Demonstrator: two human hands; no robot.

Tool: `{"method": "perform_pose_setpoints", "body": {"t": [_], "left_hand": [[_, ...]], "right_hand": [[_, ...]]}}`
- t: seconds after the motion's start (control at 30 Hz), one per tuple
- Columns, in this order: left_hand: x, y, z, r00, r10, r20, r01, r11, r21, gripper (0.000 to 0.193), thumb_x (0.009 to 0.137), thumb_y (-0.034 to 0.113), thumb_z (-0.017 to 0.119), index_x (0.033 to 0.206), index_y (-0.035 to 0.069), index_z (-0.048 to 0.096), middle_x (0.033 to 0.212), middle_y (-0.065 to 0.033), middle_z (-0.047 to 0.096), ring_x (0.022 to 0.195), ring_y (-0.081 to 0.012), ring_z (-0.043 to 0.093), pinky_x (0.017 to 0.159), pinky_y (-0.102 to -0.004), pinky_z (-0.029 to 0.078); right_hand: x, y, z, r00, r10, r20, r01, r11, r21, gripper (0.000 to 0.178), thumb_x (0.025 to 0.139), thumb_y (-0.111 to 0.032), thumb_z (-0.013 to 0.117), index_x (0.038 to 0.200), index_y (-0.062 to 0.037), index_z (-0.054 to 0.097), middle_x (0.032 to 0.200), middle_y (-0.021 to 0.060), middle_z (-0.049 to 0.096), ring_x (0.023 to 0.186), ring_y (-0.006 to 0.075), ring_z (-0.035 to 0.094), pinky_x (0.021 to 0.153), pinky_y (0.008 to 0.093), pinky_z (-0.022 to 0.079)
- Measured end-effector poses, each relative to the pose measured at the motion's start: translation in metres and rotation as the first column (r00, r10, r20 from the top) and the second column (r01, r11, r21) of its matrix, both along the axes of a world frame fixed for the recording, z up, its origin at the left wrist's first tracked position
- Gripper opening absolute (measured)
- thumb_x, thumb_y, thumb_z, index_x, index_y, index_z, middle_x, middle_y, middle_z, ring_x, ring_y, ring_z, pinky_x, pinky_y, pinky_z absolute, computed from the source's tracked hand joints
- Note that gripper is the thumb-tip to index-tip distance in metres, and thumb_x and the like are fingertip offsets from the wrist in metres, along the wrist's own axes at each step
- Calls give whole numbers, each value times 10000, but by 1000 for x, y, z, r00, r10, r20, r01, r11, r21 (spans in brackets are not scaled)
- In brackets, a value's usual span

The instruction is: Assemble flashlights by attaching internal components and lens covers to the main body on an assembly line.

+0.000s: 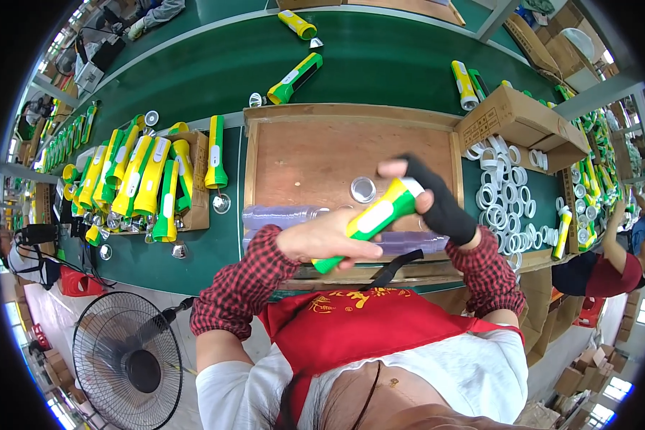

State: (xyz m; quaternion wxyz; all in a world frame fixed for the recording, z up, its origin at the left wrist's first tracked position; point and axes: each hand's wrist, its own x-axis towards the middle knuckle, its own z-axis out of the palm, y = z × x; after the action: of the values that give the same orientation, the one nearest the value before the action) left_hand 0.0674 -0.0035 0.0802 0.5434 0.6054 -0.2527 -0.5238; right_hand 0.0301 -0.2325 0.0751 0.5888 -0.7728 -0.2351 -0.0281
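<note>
Both hands grip one green-and-yellow flashlight (371, 218) above the table's near edge: left hand (326, 236) wrapped round its tail, gloved right hand (426, 197) pinching its head, tilted for a closer look. Silver reflector (363, 189) lies behind.

Red-black checked sleeves, red apron, white shirt, black wrap on right hand (437, 204).

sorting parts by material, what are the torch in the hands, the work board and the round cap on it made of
Torch: looks like glossy moulded plastic, green and yellow with a white panel. Work board: bare plywood or similar, matt brown with a raised wooden rim. Round cap: shiny silver, metal or plated plastic; cannot tell which.
</note>
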Motion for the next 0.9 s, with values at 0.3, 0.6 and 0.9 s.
{"method": "perform_pose_setpoints", "body": {"t": [0.3, 0.6, 0.9], "left_hand": [[-13, -15, -31, 558, 0, 830, -414, 866, 279, 458, 724, 165, 745, 1088, 26, 505, 842, -230, 653, 794, -394, 653, 691, -463, 522], [2, 13, -20, 540, 164, 825, -314, 949, 16, 521, 704, 325, 817, 1049, 27, 566, 956, -168, 594, 849, -328, 613, 751, -403, 497], [-5, 11, -26, 710, 245, 660, -208, 969, -135, 462, 804, 162, 671, 1157, -39, 451, 815, -229, 646, 622, -388, 639, 600, -449, 521]], "right_hand": [[9, 16, -22, 893, -241, -381, 281, 958, 53, 407, 1035, -382, 347, 1108, -51, 574, 911, 55, 591, 814, 118, 567, 727, 252, 457], [4, 15, 16, 918, -135, -372, 157, 987, 31, 435, 1004, -430, 418, 1189, -59, 552, 918, 42, 604, 756, 95, 585, 622, 215, 465], [12, 21, 29, 840, -99, -533, 135, 991, 28, 475, 1026, -435, 327, 1118, -36, 568, 935, 57, 634, 796, 124, 583, 683, 254, 460]]}}
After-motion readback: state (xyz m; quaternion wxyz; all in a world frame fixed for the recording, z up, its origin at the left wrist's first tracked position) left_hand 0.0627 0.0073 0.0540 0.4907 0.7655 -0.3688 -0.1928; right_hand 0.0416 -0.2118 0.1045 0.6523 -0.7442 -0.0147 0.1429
